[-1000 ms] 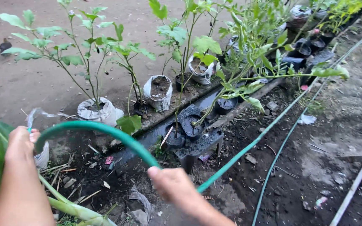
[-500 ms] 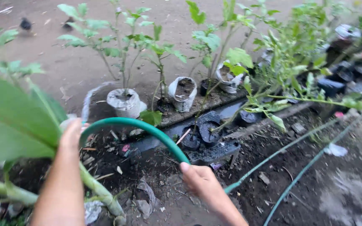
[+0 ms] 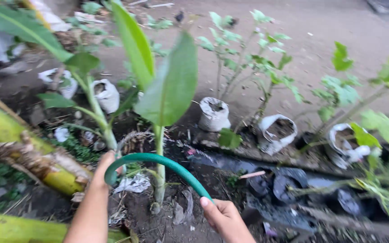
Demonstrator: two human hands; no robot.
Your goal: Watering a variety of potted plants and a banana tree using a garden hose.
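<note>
The view has swung left to a broad-leaved young plant [image 3: 160,135], with both the left hand [image 3: 102,168] and right hand [image 3: 219,213] keeping closed fingers gripping the green hose [image 3: 158,159].

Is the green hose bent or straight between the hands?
Bent: the green hose arches from the left hand to the right hand.

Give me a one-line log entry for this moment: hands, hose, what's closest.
left hand: grips green hose end | right hand: holds hose further back | hose: arched between hands | nearest: young broad-leaf plant | behind: white grow bags
</note>
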